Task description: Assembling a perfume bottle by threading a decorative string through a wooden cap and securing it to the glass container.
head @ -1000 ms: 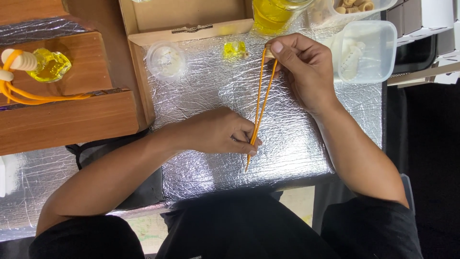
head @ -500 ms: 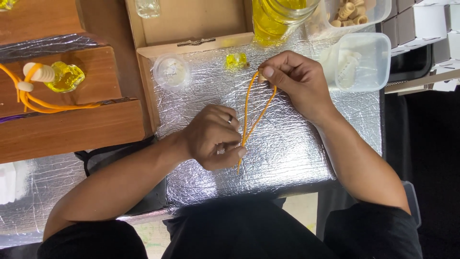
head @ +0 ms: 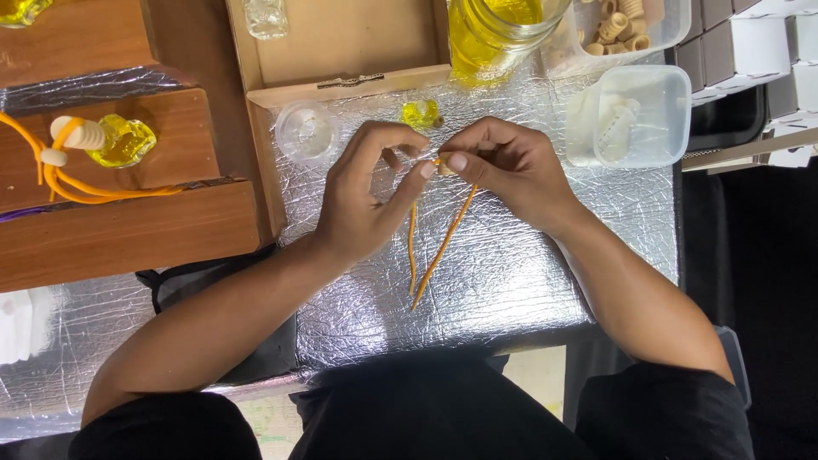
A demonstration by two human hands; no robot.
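Both hands meet over the foil-covered board (head: 511,281), fingertips almost touching. From where I watch, my left hand (head: 362,200) and right hand (head: 503,166) each pinch the top of the orange cord (head: 439,251), and between thumb and finger sits a small pale bead (head: 444,164), though I cannot tell whether it is already threaded. The cord hangs from that pinch toward my body, its two strands running nearly straight down the board with a slight lean to the left, loose ends lying on the foil. Neither hand is nearer; they share the same point. Just beyond the fingers stands a small yellow bottle (head: 420,113), a clear round lid (head: 306,130) left of it, and a clear plastic tub (head: 635,119) to the right.
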